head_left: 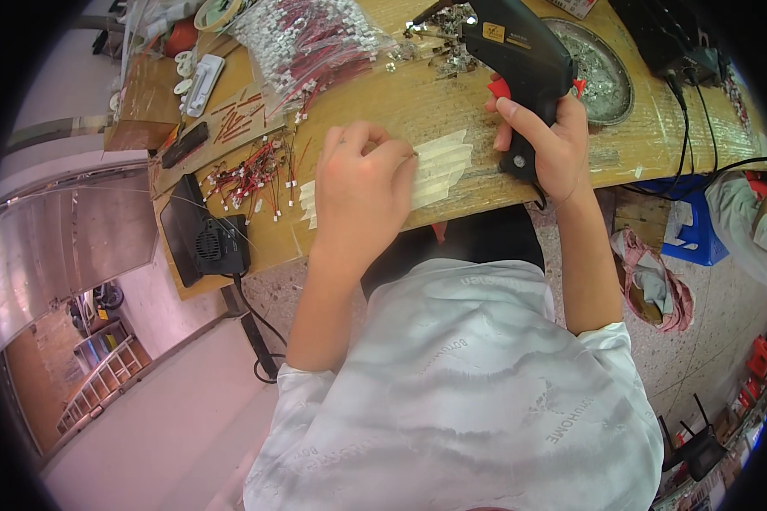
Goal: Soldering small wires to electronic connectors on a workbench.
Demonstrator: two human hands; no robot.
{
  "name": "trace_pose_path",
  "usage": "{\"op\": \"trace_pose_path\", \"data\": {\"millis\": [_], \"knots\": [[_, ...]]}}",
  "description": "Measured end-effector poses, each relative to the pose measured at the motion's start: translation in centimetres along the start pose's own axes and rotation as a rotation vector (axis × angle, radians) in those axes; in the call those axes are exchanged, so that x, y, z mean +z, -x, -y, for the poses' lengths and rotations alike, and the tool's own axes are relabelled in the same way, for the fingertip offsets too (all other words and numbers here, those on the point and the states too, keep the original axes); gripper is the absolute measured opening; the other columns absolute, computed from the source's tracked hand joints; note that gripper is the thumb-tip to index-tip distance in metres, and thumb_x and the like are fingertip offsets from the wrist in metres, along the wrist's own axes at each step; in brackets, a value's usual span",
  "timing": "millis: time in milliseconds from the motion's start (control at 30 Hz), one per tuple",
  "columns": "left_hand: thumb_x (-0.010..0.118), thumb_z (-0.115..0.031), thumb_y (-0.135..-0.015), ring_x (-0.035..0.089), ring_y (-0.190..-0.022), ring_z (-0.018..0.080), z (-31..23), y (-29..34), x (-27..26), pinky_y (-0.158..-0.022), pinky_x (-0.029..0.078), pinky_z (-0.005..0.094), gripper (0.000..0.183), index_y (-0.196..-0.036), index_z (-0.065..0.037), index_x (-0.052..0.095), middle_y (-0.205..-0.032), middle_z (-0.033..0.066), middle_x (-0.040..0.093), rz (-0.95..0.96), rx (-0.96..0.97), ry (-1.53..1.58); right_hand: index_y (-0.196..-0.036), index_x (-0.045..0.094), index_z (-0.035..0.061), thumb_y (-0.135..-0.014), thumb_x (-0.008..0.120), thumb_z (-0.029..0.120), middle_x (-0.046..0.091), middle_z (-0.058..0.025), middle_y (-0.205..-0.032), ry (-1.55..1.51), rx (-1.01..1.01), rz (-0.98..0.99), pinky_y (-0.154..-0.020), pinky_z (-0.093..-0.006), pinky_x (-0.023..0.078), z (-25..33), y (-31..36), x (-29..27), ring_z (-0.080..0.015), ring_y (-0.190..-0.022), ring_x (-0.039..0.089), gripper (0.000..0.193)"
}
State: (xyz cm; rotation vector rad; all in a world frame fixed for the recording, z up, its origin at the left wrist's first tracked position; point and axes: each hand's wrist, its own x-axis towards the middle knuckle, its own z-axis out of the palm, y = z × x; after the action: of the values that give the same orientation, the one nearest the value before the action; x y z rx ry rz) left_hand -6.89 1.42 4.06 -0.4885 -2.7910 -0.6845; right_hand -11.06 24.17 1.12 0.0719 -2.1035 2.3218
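My right hand (547, 145) is wrapped round the handle of a black glue gun (520, 51) with a red trigger. The gun's nozzle points to the far left, and a cord leaves the bottom of its grip. On the table's near edge my left hand (362, 175) rests with its fingers curled in. Whatever those fingers may pinch is hidden. Under and beside that hand lie strips of cream masking tape (441, 166) stuck to the wood. Left of it sits a loose pile of red and black wires with white connectors (251, 175).
A clear bag of wired white connectors (302, 43) lies at the back. Behind the glue gun is a round metal tray (624, 89) of small shiny bits. A black fan-like device (209, 238) stands at the table's left corner. Black cords (686, 136) run on the right.
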Motion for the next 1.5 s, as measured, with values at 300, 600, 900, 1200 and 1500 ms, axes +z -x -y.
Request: {"op": "trace_pose_path", "data": {"millis": [300, 600, 900, 1200, 1500], "knots": [[0.078, -0.011, -0.08, 0.061, -0.093, 0.0317, 2.1, -0.4, -1.7, -0.082, 0.05, 0.0414, 0.014, -0.093, -0.005, 0.076, -0.099, 0.0129, 0.069, -0.132, 0.0, -0.213, -0.082, 0.069, -0.0009, -0.087, 0.077, 0.023, 0.068, -0.0049, -0.064, 0.013, -0.071, 0.012, -0.056, -0.0266, 0.048, 0.1, -0.4, 0.0, -0.0109, -0.057, 0.062, 0.025], [0.074, -0.021, -0.086, 0.06, -0.103, 0.0297, 6.7, -3.5, -1.9, -0.087, 0.043, 0.0476, 0.013, -0.095, -0.013, 0.079, -0.1, 0.0037, 0.072, -0.266, -0.129, -0.663, -0.082, 0.069, -0.0022, -0.087, 0.077, 0.023, 0.068, -0.0058, -0.064, -0.01, -0.065, 0.004, -0.057, -0.0265, 0.049, 0.0, 0.0, 0.0, -0.0114, -0.057, 0.063, 0.027], [0.073, -0.019, -0.087, 0.062, -0.101, 0.0289, 6.5, -3.5, -1.8, -0.087, 0.043, 0.0465, 0.012, -0.093, -0.012, 0.079, -0.098, 0.0042, 0.073, -0.227, -0.12, -0.679, -0.083, 0.069, -0.0036, -0.087, 0.077, 0.024, 0.068, -0.0064, -0.064, 0.016, -0.054, -0.008, -0.057, -0.0271, 0.049, 0.2, -0.1, -0.1, -0.0118, -0.057, 0.063, 0.029], [0.068, -0.007, -0.097, 0.071, -0.077, 0.0164, 2.9, 0.3, -2.0, -0.07, 0.054, 0.0293, 0.011, -0.103, 0.002, 0.072, -0.089, 0.0075, 0.076, -0.371, -0.343, 0.553, -0.09, 0.068, -0.0039, -0.085, 0.078, 0.019, 0.069, -0.006, -0.069, 0.074, -0.049, 0.006, -0.057, -0.0281, 0.051, 0.9, 0.2, -0.1, -0.012, -0.058, 0.065, 0.025], [0.06, -0.006, -0.104, 0.059, -0.075, 0.0115, -0.5, 2.1, 0.6, -0.068, 0.046, 0.0263, 0.017, -0.117, 0.002, 0.065, -0.091, 0.006, 0.067, -0.095, -0.434, 1.709, -0.093, 0.068, -0.0038, -0.084, 0.079, 0.018, 0.069, -0.007, -0.068, 0.045, -0.006, -0.005, -0.057, -0.0275, 0.051, 1.0, 0.2, -0.2, -0.0124, -0.057, 0.065, 0.026]]}}
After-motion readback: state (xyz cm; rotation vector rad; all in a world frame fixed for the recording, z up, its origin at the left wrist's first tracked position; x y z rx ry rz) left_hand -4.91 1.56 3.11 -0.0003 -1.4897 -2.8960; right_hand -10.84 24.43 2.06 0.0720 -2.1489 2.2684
